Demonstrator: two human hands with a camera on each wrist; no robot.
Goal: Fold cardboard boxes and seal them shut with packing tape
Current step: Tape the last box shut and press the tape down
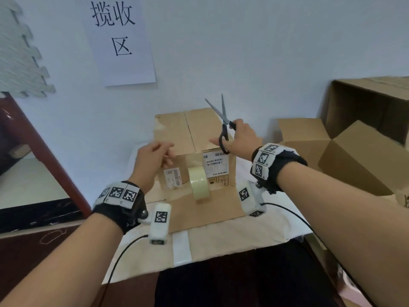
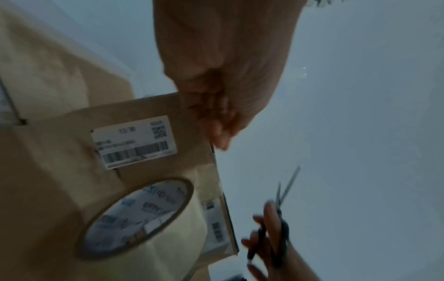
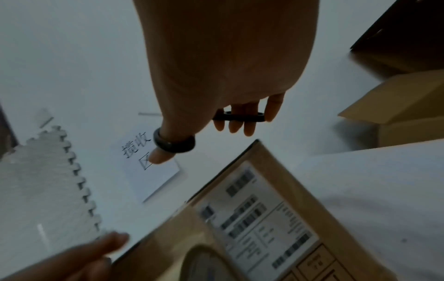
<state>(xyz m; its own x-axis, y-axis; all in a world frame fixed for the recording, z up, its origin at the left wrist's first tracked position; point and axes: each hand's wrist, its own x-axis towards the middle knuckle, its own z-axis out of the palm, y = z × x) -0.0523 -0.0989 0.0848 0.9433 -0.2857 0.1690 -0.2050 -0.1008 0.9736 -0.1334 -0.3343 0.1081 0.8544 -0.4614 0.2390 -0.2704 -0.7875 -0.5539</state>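
Note:
A cardboard box (image 1: 177, 131) with printed labels stands on the table against the wall, its front flap (image 1: 205, 211) lying flat toward me. On that flap a roll of clear packing tape (image 1: 199, 181) stands on edge against the box's front face. My left hand (image 1: 155, 156) is at the box's upper left front edge, fingers curled, pinching what looks like a thin strip of tape. My right hand (image 1: 241, 138) is above the box's right side and grips black-handled scissors (image 1: 223, 120), blades apart and pointing up. The left wrist view shows the roll (image 2: 177, 237) and the scissors (image 2: 286, 190).
Several more cardboard boxes (image 1: 354, 156) sit to the right, with a large open one (image 1: 365, 103) behind them. A paper sign (image 1: 119, 41) and a foam mat (image 1: 20, 52) hang on the wall. A dark wooden frame (image 1: 44, 156) runs along the left. White cloth (image 1: 221, 244) covers the table.

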